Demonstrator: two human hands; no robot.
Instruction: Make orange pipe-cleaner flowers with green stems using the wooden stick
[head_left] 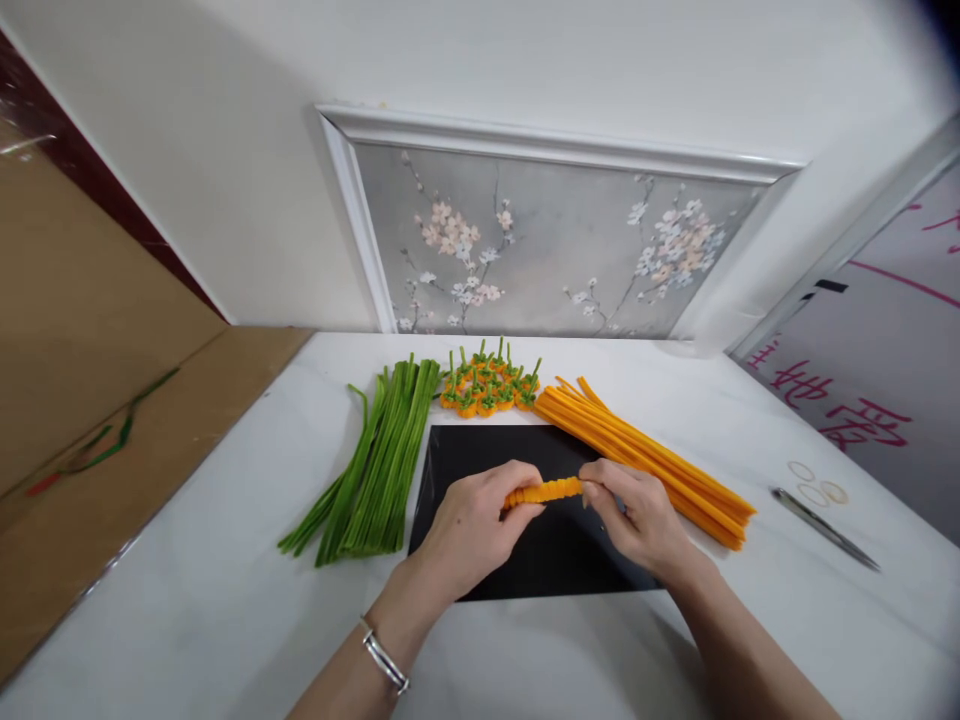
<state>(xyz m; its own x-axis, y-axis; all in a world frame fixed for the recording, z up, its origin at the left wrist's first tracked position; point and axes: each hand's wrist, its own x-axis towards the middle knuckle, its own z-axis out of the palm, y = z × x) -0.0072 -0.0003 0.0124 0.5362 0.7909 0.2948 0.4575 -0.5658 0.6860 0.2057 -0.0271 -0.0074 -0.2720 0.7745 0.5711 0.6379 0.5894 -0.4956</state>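
Between my two hands stretches a coiled orange pipe cleaner (551, 490), held roughly level above a black mat (517, 565). My left hand (487, 515) pinches its left end between thumb and fingers. At the other end, my right hand (634, 510) grips it with the fingertips. Behind the mat stand several small orange pumpkin shapes (487, 400) with green stems. A bundle of green pipe cleaners (386, 460) lies left of the mat. To the right, a bundle of straight orange pipe cleaners (645, 460) slants across the mat's corner.
Tweezers (825, 528) and several thin rings (814, 485) lie at the right on the white table (300, 620). Cardboard (150, 450) borders the left side. A framed floral panel (562, 240) rises behind, and a board with red writing (862, 370) stands at the right.
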